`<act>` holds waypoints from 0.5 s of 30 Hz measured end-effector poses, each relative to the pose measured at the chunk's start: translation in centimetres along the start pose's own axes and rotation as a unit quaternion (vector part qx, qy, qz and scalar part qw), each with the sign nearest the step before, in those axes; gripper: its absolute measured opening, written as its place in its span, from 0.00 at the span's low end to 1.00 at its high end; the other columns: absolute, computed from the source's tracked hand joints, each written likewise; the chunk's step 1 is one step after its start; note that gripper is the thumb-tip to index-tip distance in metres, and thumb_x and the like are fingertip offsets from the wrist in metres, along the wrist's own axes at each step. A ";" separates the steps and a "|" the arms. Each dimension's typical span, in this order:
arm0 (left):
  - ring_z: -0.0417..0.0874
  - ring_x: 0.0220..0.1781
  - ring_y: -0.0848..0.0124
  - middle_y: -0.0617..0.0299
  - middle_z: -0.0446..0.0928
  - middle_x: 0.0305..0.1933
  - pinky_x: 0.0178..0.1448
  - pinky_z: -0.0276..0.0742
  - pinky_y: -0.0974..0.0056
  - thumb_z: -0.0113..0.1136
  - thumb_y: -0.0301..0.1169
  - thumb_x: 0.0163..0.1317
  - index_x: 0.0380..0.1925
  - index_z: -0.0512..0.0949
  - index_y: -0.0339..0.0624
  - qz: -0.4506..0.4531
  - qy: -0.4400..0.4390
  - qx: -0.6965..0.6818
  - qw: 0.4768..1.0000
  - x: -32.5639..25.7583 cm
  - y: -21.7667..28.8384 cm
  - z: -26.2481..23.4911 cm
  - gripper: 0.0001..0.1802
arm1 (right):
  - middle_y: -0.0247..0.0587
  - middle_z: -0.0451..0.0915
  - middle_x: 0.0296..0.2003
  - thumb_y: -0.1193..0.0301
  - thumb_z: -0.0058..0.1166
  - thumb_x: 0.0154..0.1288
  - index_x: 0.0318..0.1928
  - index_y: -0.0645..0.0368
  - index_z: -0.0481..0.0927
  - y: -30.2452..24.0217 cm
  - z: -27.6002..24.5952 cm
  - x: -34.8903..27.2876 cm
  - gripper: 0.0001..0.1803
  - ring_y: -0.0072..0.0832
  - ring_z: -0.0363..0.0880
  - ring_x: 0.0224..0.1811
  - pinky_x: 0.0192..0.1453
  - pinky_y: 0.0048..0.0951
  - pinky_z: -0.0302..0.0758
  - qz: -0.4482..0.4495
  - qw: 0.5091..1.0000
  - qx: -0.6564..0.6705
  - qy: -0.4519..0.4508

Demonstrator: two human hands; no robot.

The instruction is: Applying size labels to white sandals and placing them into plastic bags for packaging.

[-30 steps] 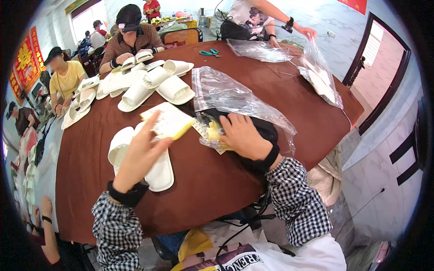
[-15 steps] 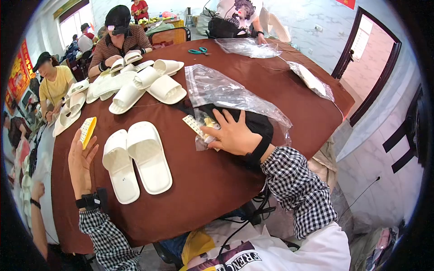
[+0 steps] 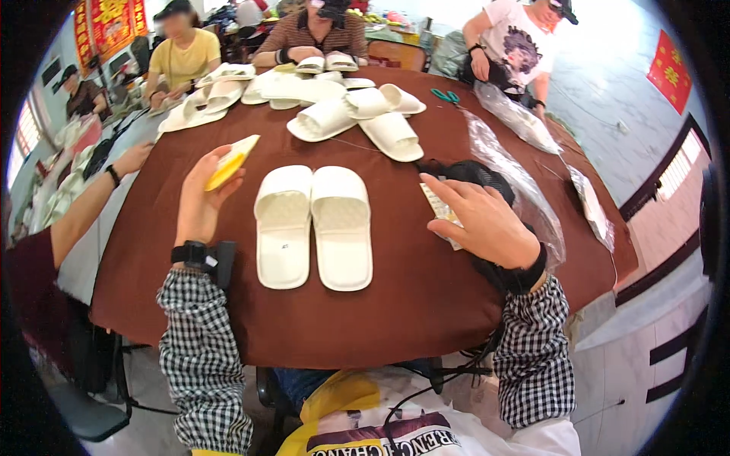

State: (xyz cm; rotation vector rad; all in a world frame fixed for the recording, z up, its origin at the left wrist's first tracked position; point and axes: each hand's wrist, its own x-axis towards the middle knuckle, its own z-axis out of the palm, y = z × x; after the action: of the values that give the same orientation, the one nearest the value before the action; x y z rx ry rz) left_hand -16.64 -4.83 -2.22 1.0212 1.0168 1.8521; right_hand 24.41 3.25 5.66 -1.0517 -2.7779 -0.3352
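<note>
A thin pad (image 3: pixel 233 162) with a white face and a yellow side is pinched between the thumb and fingers of my left hand (image 3: pixel 199 201), raised at the left of the table. Between my hands a pair of white slippers lies side by side, the left slipper (image 3: pixel 283 254) close against the right slipper (image 3: pixel 342 254), toes away from me. My right hand (image 3: pixel 483 228) is open with fingers spread, palm down. Under its fingers lies a pale printed sheet (image 3: pixel 436 202), partly covered. Just beyond is a black mesh cap (image 3: pixel 487 178).
Several white slippers (image 3: pixel 323 118) are heaped across the table's far side. Clear plastic bags (image 3: pixel 517 121) lie at the right, with teal-handled scissors (image 3: pixel 445 96) near the heap. Other people sit or stand around the brown-covered table (image 3: pixel 190 304); one person's arm (image 3: pixel 99 194) reaches in at left.
The view has turned leftward and lifted, so the table appears shifted. My left hand still grips the pad, now tilted differently. My right hand's fingers have lifted and straightened over the sheet.
</note>
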 end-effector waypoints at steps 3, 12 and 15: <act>0.81 0.56 0.68 0.55 0.76 0.59 0.59 0.79 0.66 0.54 0.25 0.68 0.59 0.73 0.35 0.009 0.003 0.010 1.000 -0.1 0.6 0.6 0.19 | 0.52 0.80 0.51 0.60 0.54 0.70 0.65 0.57 0.71 -3.9 -1.4 3.9 0.26 0.47 0.80 0.49 0.52 0.37 0.77 -0.081 0.988 0.132 0.006; 0.81 0.54 0.75 0.57 0.79 0.56 0.58 0.76 0.69 0.53 0.22 0.67 0.57 0.78 0.38 0.006 -0.050 0.118 0.992 0.4 0.4 1.7 0.19 | 0.48 0.75 0.58 0.66 0.55 0.68 0.55 0.59 0.78 -6.4 8.8 10.7 0.18 0.46 0.73 0.61 0.62 0.42 0.72 -0.049 0.916 0.360 0.170; 0.77 0.60 0.74 0.55 0.76 0.61 0.64 0.71 0.69 0.57 0.25 0.66 0.64 0.72 0.39 0.051 -0.013 0.152 0.987 0.4 0.6 1.9 0.25 | 0.51 0.67 0.64 0.65 0.55 0.70 0.65 0.57 0.69 -6.1 11.5 11.2 0.26 0.44 0.67 0.67 0.69 0.38 0.66 -0.107 0.923 0.358 0.092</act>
State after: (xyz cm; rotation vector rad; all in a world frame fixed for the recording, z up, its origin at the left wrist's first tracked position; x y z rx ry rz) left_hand -15.22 -4.17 -0.85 1.2933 1.2790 1.7937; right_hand 11.29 8.90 -3.85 -0.5059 -2.4964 0.5063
